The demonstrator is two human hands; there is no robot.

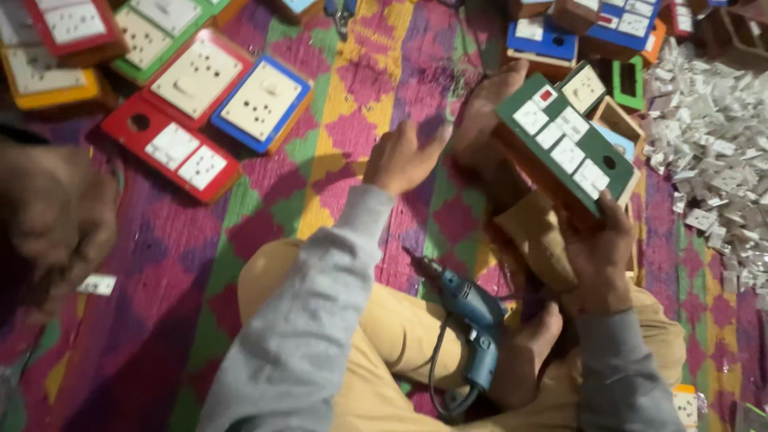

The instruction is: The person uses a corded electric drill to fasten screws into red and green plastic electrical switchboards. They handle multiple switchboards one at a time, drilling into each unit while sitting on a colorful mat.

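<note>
I hold the green switchboard box (570,144) above my lap, over the patterned floor mat (240,240). My right hand (598,252) grips its lower corner with closed fingers; my left hand (404,156) is loosely curled, holding nothing, just beside the box. I judge both hands should steady it. The blue drill (472,320) lies on my leg.

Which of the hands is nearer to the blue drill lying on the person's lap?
Right. The right hand grips the green switch board just above the blue drill; the left hand is farther up over the mat.
</note>
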